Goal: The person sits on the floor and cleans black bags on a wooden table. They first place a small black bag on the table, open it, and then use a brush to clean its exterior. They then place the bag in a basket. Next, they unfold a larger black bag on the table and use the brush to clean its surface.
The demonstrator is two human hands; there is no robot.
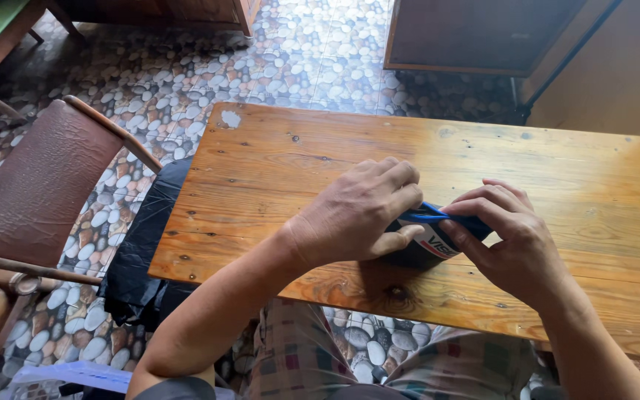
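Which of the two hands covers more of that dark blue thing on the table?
The left hand: it lies curled over the dark blue object, hiding most of it, while the right hand only pinches its blue edge with the fingertips.

A brown wooden table stood on a pebble floor, a small dark blue pouch lay on it
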